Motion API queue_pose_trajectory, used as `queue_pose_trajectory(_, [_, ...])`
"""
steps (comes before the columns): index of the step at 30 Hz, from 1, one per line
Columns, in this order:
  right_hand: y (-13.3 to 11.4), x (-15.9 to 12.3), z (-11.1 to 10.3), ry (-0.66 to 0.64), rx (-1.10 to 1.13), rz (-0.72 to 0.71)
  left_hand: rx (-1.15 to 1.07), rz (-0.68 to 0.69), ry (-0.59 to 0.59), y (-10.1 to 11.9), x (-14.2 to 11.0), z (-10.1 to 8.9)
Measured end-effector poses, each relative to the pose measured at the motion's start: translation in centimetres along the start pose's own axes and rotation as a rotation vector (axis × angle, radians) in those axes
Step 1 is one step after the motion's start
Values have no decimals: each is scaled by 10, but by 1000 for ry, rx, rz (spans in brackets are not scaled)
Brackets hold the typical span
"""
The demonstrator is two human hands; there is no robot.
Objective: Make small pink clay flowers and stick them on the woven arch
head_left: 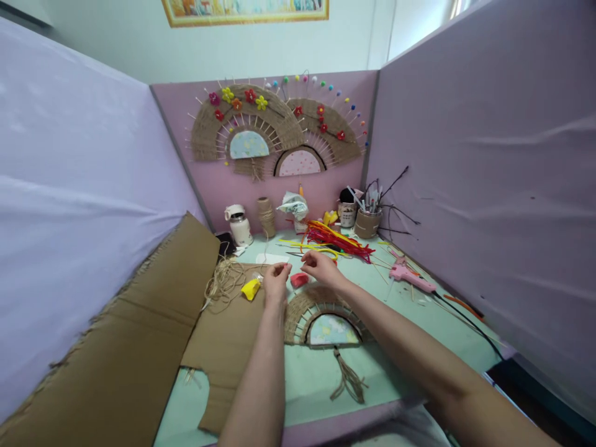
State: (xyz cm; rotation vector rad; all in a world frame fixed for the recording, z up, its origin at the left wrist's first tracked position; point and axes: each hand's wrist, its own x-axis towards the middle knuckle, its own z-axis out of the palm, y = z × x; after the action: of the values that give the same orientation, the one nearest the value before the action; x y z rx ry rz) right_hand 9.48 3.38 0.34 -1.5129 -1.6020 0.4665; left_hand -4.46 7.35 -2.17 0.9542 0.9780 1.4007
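Observation:
My left hand (276, 275) and my right hand (318, 265) are held close together above a jute fan (321, 313) that lies on the green table (395, 323). Both hands have their fingertips pinched, with something thin between them that I cannot make out. A small red piece (299, 280) lies just below and between the hands. A yellow piece (251, 288) rests to the left of my left hand, beside a tangle of jute twine (226, 279).
Cardboard sheets (139, 347) cover the table's left side. Red and yellow pipe cleaners (338, 241) lie behind the hands. A pink glue gun (410, 277) sits right. A jar (239, 225), twine spool (266, 215) and tool cup (367, 220) line the back wall under two finished fans (274, 127).

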Motion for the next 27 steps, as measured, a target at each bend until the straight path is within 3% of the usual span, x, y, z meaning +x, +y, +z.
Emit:
queue_pose_trajectory(11, [3, 5, 17, -177, -408, -114, -331, -211, 33, 7, -4, 1])
queue_pose_trajectory(22, [2, -1, 15, -157, -522, -91, -474, -358, 97, 8, -1, -4])
queue_pose_trajectory(27, [-3, -8, 12, -202, -564, -105, -493, -424, 74, 12, -3, -3])
